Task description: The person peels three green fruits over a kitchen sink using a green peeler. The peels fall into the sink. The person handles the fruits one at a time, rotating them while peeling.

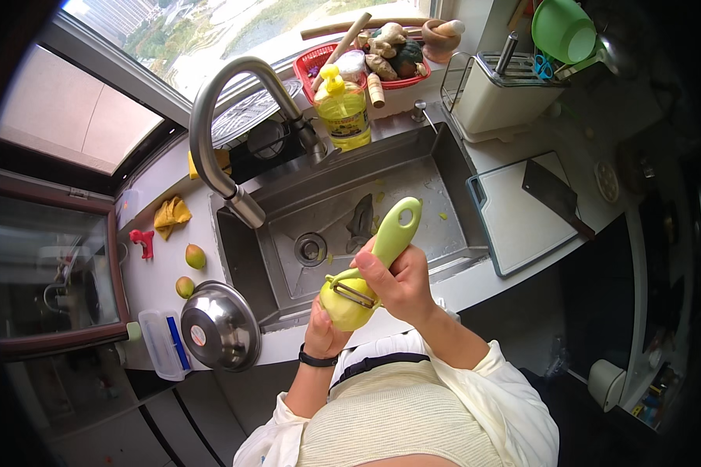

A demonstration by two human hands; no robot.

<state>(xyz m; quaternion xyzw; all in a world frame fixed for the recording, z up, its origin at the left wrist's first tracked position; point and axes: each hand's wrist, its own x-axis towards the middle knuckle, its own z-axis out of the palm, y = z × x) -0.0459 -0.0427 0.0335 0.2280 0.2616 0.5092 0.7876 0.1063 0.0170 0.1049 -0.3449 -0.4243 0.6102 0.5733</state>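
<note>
My left hand (323,330) holds a pale yellow, peeled-looking round fruit or vegetable (344,315) near the front edge of the sink. A green-handled peeler (395,229) is in my right hand (406,283), its metal blade lying against the top of the yellow piece. The peeler's handle points up and away from me. Below and beyond my hands is the stainless steel sink (286,225), with small yellow-green peel scraps and a dark grey limp item (360,223) on its bottom, near the drain (311,249).
A curved faucet (201,125) arches over the sink's left side. Left of it lie two pears (195,256) and an upturned steel bowl (221,326). Yellow liquid soap (344,117) stands behind. At right, a cleaver (550,190) rests on a cutting board (517,233).
</note>
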